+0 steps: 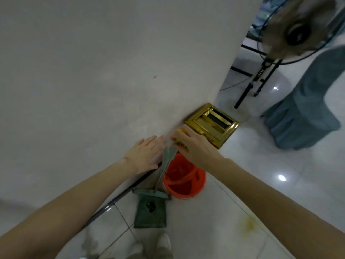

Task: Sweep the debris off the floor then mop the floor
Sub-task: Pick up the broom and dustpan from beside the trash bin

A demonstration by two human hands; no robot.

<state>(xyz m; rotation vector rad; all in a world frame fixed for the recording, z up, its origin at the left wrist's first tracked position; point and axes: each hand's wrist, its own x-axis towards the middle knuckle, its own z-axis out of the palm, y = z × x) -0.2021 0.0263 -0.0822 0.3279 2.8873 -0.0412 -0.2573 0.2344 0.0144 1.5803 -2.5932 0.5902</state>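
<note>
A green long-handled dustpan (150, 214) stands on the white tiled floor against the wall, with dark debris in its pan. Its handle (167, 161) rises toward my hands. My right hand (194, 146) is curled over the yellow-capped top of a handle (180, 130); blur hides whether that cap belongs to the dustpan handle. My left hand (144, 154) lies flat and open against the wall, just left of the handle. An orange bucket (183, 177) sits right beside the dustpan, under my right wrist. A yellowish stain (247, 224) marks the floor tiles at the right.
A white wall (112, 71) fills the left and centre. A gold-coloured bin (212, 121) stands at the wall's corner. Beyond it are a standing fan (295, 32) and a chair in a grey-blue cover (306, 109). My shoes (164, 243) show at the bottom edge.
</note>
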